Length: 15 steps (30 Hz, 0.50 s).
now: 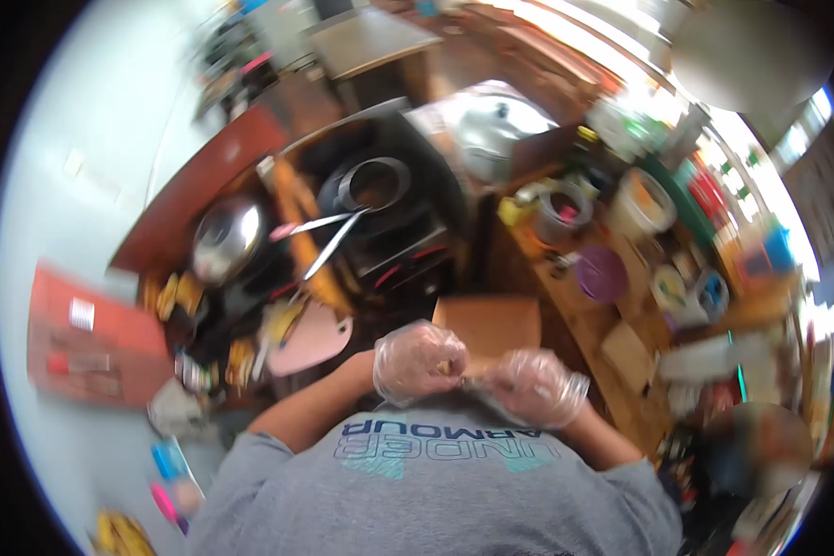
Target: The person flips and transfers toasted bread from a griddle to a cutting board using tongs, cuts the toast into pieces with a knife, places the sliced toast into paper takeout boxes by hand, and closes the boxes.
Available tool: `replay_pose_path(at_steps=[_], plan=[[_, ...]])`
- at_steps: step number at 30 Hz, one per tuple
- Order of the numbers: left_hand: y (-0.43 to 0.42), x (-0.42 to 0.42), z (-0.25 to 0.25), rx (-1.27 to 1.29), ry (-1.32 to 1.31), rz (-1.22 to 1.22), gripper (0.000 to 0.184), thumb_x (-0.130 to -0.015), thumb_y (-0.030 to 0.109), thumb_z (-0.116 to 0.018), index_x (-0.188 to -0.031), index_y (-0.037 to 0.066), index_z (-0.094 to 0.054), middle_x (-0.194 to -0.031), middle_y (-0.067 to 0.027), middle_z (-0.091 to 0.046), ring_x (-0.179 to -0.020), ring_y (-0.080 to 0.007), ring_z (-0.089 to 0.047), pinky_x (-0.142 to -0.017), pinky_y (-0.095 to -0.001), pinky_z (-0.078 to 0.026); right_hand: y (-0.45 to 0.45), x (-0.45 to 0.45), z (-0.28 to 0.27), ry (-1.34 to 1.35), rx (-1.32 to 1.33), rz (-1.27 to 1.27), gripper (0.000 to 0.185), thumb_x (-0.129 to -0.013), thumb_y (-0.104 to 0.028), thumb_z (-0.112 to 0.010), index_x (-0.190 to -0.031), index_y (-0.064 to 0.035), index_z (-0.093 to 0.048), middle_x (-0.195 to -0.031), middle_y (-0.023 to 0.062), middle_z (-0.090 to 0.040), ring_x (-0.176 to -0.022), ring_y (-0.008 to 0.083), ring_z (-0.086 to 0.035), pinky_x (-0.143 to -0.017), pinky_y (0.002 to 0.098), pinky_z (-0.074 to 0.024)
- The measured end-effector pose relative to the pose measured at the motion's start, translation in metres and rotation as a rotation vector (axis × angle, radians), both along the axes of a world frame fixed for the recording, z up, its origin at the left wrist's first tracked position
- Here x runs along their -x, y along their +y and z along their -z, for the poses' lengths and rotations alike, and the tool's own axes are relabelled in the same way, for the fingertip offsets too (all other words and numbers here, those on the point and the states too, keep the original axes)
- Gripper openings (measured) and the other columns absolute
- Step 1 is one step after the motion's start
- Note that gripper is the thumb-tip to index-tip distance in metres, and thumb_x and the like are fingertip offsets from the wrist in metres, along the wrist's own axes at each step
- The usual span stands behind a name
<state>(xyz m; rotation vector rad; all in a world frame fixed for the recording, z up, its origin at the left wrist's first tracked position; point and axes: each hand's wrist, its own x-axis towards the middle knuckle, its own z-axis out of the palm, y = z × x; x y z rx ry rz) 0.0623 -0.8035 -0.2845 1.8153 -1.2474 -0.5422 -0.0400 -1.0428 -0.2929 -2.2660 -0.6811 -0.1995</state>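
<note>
Item [446, 369] between left hand [419, 362] and right hand [537, 387], indistinct

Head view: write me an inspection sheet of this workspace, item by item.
Surface: wooden table at the right, loaded with containers.
Job's things: brown panel, perhaps a box, just beyond the hands; anything at the fingertips is too blurred to name.
Clutter: pan on the black stove, utensils at its edge; pink board at left.
Hands: left and right close together in clear gloves; grip unclear.
Cables: thin line on the wall, possibly a cord.
Surroundings: far table.
</note>
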Motion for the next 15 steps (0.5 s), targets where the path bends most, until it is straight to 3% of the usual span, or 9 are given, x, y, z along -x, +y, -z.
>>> replay_pose_path(at_steps=[2, 5, 6, 7, 8, 11, 14, 15], plan=[[0.054, 0.017, 0.023, -0.039, 0.196, 0.012, 0.014, -0.077, 0.008, -0.079, -0.074, 0.006, -0.065, -0.073, -0.0081, -0.067, -0.068, -0.0266, -0.064, -0.064, -0.0396, -0.05, 0.03, -0.002, 0.011, 0.249, -0.036, -0.227, 0.016, -0.086, -0.02, -0.077, -0.098, -0.0091, -0.075, -0.074, 0.0123, -0.067, -0.067, 0.0314, -0.067, -0.061, 0.0445, -0.0523], [0.124, 0.056, 0.012, -0.07, 0.36, -0.287, 0.017, -0.083, 0.014, -0.08, -0.076, 0.004, -0.069, -0.071, -0.0084, -0.067, -0.067, -0.022, -0.064, -0.063, -0.0374, -0.05, 0.067, -0.02, 0.029, 0.394, -0.12, -0.444, 0.02, -0.089, -0.023, -0.077, -0.095, -0.0046, -0.076, -0.075, 0.0149, -0.069, -0.067, 0.0304, -0.067, -0.061, 0.0417, -0.051], [0.143, 0.068, 0.012, -0.045, 0.45, -0.405, 0.019, -0.085, 0.017, -0.081, -0.076, 0.003, -0.07, -0.069, -0.0085, -0.066, -0.066, -0.021, -0.064, -0.062, -0.0372, -0.049, 0.081, -0.027, 0.024, 0.536, -0.024, -0.393, 0.023, -0.09, -0.025, -0.076, -0.091, -0.0028, -0.076, -0.076, 0.0168, -0.069, -0.066, 0.0303, -0.067, -0.061, 0.0408, -0.0506], [0.164, 0.078, 0.021, 0.016, 0.348, -0.52, 0.03, -0.091, 0.026, -0.078, -0.075, 0.002, -0.07, -0.067, -0.0092, -0.065, -0.061, -0.0199, -0.061, -0.06, -0.038, -0.048, 0.099, -0.032, 0.02, 0.667, 0.082, -0.323, 0.027, -0.091, -0.027, -0.074, -0.088, -0.001, -0.076, -0.077, 0.0187, -0.07, -0.066, 0.0303, -0.067, -0.062, 0.04, -0.0502], [0.188, 0.087, 0.033, 0.028, 0.354, -0.566, 0.03, -0.091, 0.026, -0.078, -0.075, 0.002, -0.07, -0.067, -0.0092, -0.065, -0.061, -0.0199, -0.061, -0.06, -0.038, -0.048, 0.125, -0.038, 0.016, 0.671, 0.102, -0.368, 0.027, -0.091, -0.027, -0.074, -0.088, -0.001, -0.076, -0.077, 0.0187, -0.07, -0.066, 0.0303, -0.067, -0.062, 0.04, -0.0502], [0.256, 0.105, 0.041, -0.389, 0.485, -0.687, 0.045, -0.095, 0.042, -0.072, -0.074, 0.002, -0.07, -0.061, -0.0086, -0.06, -0.058, -0.0179, -0.055, -0.058, -0.0372, -0.044, 0.205, -0.051, 0.024, 0.795, 0.257, -0.323, 0.042, -0.093, -0.038, -0.068, -0.085, 0.0025, -0.074, -0.079, 0.0233, -0.07, -0.07, 0.03, -0.068, -0.066, 0.0411, -0.0509], [0.334, 0.133, 0.077, -0.29, 0.495, -0.793, 0.049, -0.094, 0.044, -0.072, -0.07, 0.002, -0.069, -0.057, -0.0079, -0.056, -0.057, -0.0177, -0.053, -0.058, -0.036, -0.044, 0.29, -0.054, 0.042, 0.828, 0.375, -0.391, 0.042, -0.094, -0.039, -0.068, -0.086, 0.0026, -0.074, -0.078, 0.0214, -0.069, -0.073, 0.0269, -0.069, -0.068, 0.0399, -0.0512], [0.366, 0.14, 0.08, -0.149, 0.43, -0.795, 0.042, -0.092, 0.04, -0.076, -0.078, 0.001, -0.069, -0.063, -0.0073, -0.059, -0.06, -0.0159, -0.053, -0.06, -0.0358, -0.045, 0.316, -0.054, 0.058, 0.91, 0.312, -0.333, 0.04, -0.093, -0.038, -0.069, -0.083, -0.0002, -0.075, -0.079, 0.0143, -0.072, -0.075, 0.0243, -0.069, -0.069, 0.0401, -0.0512]])
